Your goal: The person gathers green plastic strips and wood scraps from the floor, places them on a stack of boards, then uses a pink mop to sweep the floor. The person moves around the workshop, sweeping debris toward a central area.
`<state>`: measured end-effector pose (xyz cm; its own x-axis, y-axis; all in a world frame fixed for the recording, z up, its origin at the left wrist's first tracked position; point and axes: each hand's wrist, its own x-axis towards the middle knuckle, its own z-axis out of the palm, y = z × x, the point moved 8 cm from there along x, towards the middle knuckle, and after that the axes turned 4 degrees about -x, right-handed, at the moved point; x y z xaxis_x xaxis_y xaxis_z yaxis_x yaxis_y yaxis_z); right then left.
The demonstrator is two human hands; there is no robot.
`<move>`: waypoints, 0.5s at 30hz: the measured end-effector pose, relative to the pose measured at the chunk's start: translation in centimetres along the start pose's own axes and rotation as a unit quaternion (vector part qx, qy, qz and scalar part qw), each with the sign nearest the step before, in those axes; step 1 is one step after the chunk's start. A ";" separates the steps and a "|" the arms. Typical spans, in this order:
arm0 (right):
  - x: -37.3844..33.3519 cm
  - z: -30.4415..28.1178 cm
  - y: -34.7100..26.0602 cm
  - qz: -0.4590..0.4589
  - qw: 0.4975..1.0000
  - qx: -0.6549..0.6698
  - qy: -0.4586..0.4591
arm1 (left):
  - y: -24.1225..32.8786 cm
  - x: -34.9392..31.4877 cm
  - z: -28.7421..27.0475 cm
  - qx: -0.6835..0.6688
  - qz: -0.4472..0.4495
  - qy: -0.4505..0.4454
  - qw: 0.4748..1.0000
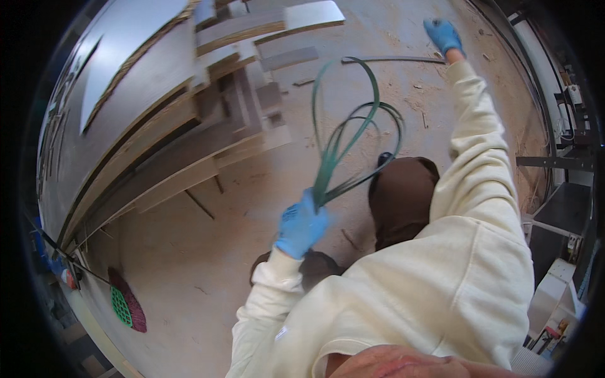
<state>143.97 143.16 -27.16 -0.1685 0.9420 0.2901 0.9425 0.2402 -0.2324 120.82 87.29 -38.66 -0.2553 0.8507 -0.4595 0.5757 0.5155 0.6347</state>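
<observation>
Green strips (326, 169) (loops foremost), lengthwise up-right

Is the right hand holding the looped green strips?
No: the left hand grips the looped green strips, and the right hand is stretched out well apart from them.

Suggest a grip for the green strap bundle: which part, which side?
Probably the gathered neck of the green strap bundle, near where the left hand holds it: strands bunch together there, while the loops fan outward. Come from the near side, opposite the loops.
</observation>
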 end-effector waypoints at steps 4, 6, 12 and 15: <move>-5.5 16.3 9.7 0.103 0.967 -0.060 -0.225 | 1.0 2.5 -0.8 0.086 -0.045 0.008 0.995; -6.5 20.9 10.0 0.085 0.960 -0.070 -0.256 | 1.0 4.0 -1.2 0.134 -0.062 -0.002 0.989; -2.5 31.2 7.5 -0.085 0.952 -0.141 -0.257 | 0.3 7.9 -0.9 0.208 -0.112 -0.032 0.971; 0.0 35.5 7.5 -0.171 0.945 -0.208 -0.185 | -0.4 9.2 -0.3 0.229 -0.175 -0.054 0.956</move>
<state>140.81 153.29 -61.90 -0.4997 0.8624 -0.0805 0.8340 0.5042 0.2241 118.00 94.94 -42.98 -0.4266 0.6063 -0.6711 0.7558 0.6465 0.1037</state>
